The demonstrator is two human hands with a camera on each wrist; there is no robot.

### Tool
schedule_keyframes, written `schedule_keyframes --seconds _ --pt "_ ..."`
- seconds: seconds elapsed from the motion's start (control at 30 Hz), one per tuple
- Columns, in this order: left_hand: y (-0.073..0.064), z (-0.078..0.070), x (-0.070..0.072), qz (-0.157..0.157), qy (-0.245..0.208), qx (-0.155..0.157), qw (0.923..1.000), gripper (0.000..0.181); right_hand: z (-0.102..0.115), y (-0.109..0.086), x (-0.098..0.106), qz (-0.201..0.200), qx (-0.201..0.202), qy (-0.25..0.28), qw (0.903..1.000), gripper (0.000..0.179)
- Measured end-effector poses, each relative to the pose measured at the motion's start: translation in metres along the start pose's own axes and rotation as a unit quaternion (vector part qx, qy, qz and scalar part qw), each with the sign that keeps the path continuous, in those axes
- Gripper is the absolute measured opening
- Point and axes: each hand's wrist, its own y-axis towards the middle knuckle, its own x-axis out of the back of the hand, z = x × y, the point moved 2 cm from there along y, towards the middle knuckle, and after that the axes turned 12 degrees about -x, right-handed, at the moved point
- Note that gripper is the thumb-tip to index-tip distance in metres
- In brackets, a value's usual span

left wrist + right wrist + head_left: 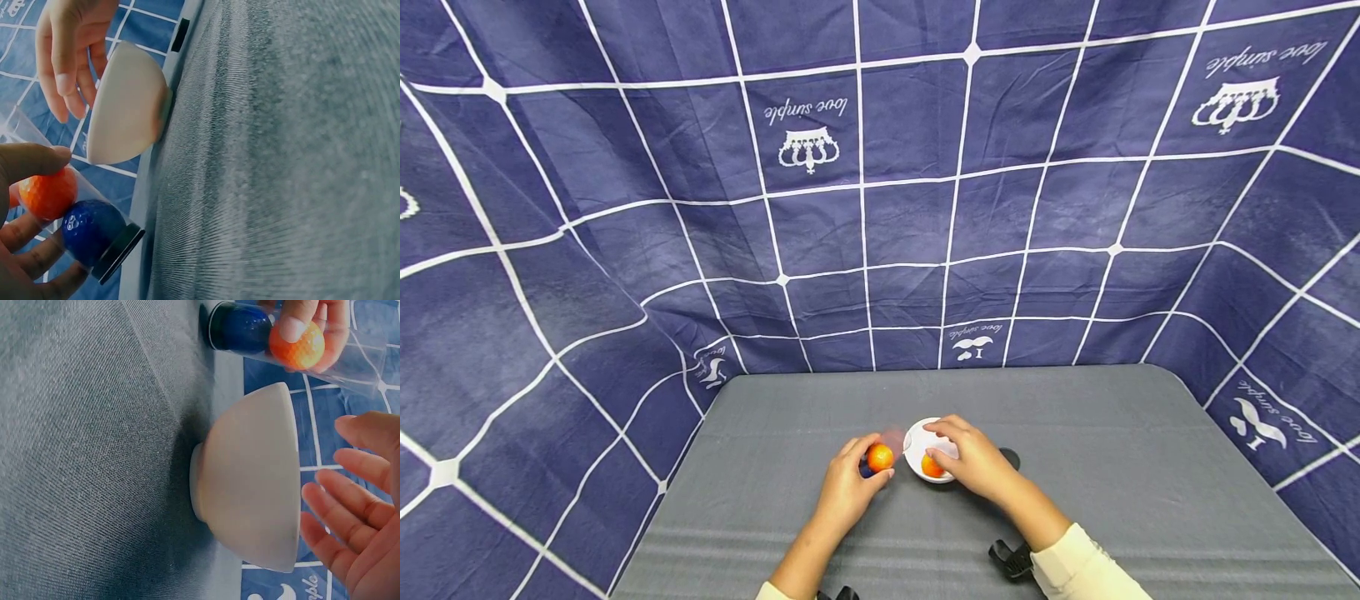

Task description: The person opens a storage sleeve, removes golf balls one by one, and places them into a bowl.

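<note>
My left hand [848, 483] grips a clear plastic tube [356, 359] with a black base [119, 253]. Inside it, a dark blue ball [92, 231] sits at the base end, with an orange dimpled ball [297, 345] above it by my thumb. The tube slants, its see-through upper end near the left rim of a white bowl [253, 478]. The bowl stands upright on the table. Another orange ball [932, 467] lies in the bowl, visible only in the head view. Over the bowl's right side hovers my right hand [973, 458], fingers spread and loosely bent, holding nothing.
A black round disc [1010, 457] lies on the grey table [1120, 483] to the right of the bowl, partly behind my right wrist. A blue curtain with white grid lines [910, 225] hangs behind the table and along both sides.
</note>
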Motion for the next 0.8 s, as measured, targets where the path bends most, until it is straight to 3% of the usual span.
schedule_keyframes --seconds 0.3,0.63,0.8 --pt "0.005 -0.007 0.004 -0.013 0.035 -0.033 0.9987 0.052 0.007 -0.006 0.011 0.000 -0.014 0.086 0.9962 0.037" --pt "0.008 -0.015 0.006 -0.003 0.067 -0.048 0.9966 0.052 0.012 -0.016 0.014 -0.003 -0.007 0.141 0.9900 0.037" --pt "0.011 -0.019 0.006 -0.004 0.092 -0.071 0.9932 0.053 0.012 -0.019 0.014 -0.002 -0.009 0.157 0.9876 0.037"
